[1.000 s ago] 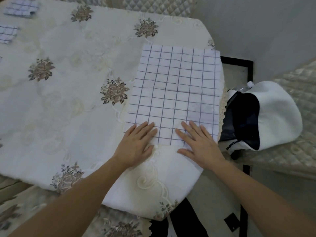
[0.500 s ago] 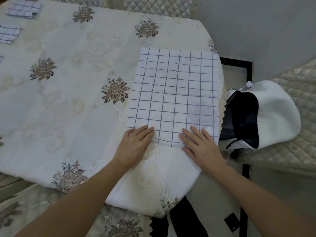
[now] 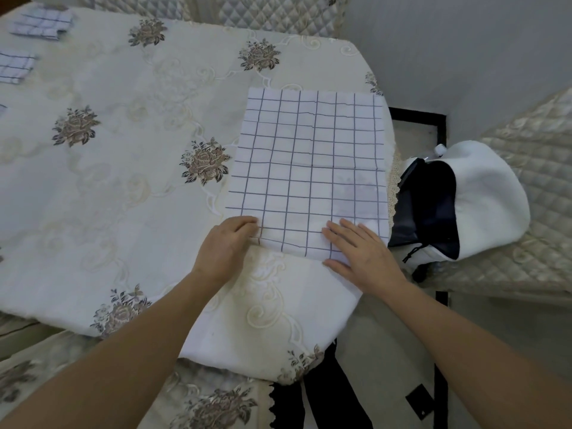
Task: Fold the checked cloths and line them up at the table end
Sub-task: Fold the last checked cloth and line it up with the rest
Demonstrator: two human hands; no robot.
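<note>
Two hands, head view: left hand [image 3: 224,246] pinches the near-left corner of the checked cloth [image 3: 309,168], lying flat at the right-hand table [image 3: 130,193] edge; right hand [image 3: 362,252] presses flat, fingers spread. Risk: lifting one corner alone may skew the fold.

The spread cloth [image 3: 309,168] lies on the table [image 3: 123,193] at right, folded cloths [image 3: 43,24] far left, bag [image 3: 492,199] further right.
</note>
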